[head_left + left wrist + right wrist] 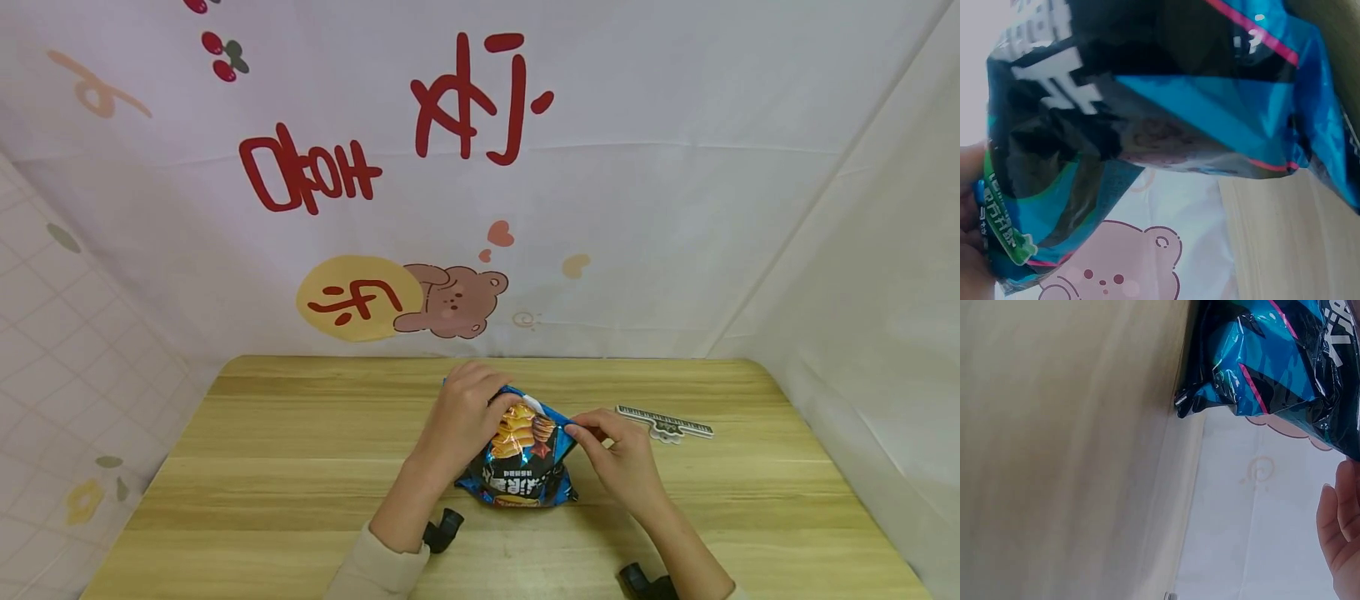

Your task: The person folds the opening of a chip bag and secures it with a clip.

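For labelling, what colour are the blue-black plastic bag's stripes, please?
Pink stripes show best in the left wrist view.

Head camera's high, looking down over the desk (300, 467) toward its far edge; both wrist cameras low, tight on the bag (517, 471), facing that edge; head and left share the bear (463, 307).

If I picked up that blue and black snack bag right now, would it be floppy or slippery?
The snack bag would probably bend and crinkle, since its surface shows creases. It may feel a bit slippery, because it looks smooth and shiny. It's perhaps light for its size, as it looks puffed out, though its contents are hidden.
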{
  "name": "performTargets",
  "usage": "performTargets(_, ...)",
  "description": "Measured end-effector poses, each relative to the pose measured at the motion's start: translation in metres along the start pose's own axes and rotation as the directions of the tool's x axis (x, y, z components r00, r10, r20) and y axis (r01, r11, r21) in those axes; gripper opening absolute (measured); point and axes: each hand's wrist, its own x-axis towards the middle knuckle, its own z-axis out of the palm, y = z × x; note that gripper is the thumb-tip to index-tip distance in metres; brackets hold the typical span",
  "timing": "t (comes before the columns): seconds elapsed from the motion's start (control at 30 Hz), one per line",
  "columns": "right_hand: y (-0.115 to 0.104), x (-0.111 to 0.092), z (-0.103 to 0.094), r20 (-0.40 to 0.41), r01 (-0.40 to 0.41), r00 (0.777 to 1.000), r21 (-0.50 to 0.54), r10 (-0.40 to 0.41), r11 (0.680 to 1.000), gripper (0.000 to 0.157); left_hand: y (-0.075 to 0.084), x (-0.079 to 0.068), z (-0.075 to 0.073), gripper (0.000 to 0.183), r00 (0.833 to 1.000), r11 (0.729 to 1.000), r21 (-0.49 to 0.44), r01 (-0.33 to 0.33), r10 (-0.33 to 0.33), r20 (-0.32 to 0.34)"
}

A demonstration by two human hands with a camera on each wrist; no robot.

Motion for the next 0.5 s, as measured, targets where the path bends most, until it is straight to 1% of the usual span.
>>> performTargets(0.13, 0.0012, -0.0009, -0.0001, 0.013, 0.001, 1.0, -0.007, -0.001, 1.0, 0.02, 0.0027, 0.0005, -0.0027, 0.017, 0.996, 0.995, -0.023, 0.092, -0.092, 0.013)
performTargets(0.23, 0.0023, -0.0016, -0.0002, 0.014, 0.011, 1.0, -0.017, -0.011, 1.0, 0.016, 0.0044, 0.0008, -0.0035, 0.013, 0.99, 0.989, -0.035, 0.141, -0.14, 0.031)
performTargets(0.4, 0.0022, -0.0012, 0.0001, 0.008, 0.016, 1.0, -0.05, -0.015, 0.999, 0.024, 0.0048, 0.0008, -0.0035, 0.007, 0.985, 0.984, -0.053, 0.169, -0.167, 0.053)
performTargets(0.5, 0.002, -0.0009, -0.0001, 0.005, 0.004, 1.0, -0.053, -0.004, 0.999, 0.024, 0.0042, 0.001, -0.0034, 0.005, 0.985, 0.984, -0.058, 0.167, -0.164, 0.061)
